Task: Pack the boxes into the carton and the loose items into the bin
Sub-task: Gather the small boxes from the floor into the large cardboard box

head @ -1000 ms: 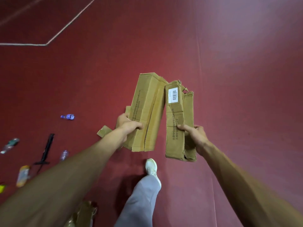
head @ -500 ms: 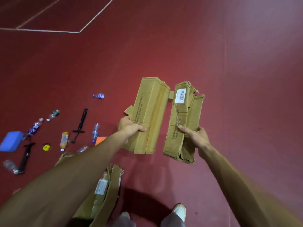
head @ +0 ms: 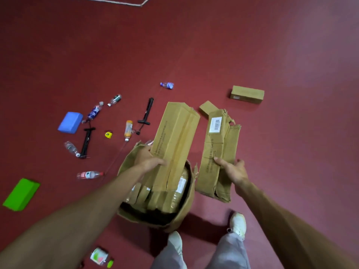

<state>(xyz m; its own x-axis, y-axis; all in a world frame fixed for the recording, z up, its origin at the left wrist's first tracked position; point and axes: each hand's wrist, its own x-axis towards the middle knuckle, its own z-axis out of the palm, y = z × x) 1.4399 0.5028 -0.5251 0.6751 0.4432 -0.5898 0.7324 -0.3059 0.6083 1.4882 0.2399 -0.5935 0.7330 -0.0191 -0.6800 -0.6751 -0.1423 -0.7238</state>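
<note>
My left hand [head: 148,162] grips a long brown box [head: 174,138] and holds it above the open carton [head: 186,216] on the floor. Several boxes stand packed inside the carton. My right hand [head: 232,169] grips a second, torn box [head: 217,152] with a barcode label, held to the right of the carton. Two more brown boxes lie on the red floor beyond: a small one [head: 207,107] and a longer one [head: 247,94].
Loose items lie scattered to the left: several plastic bottles [head: 89,174], two black pumps [head: 86,140], a yellow tape measure [head: 108,134], a blue block [head: 70,122], a green block [head: 21,194]. My feet [head: 238,223] stand just below the carton.
I turned and stepped toward the carton. It now sits directly under the box in my left hand, and more floor items have come into view. Both hands keep their grips.
</note>
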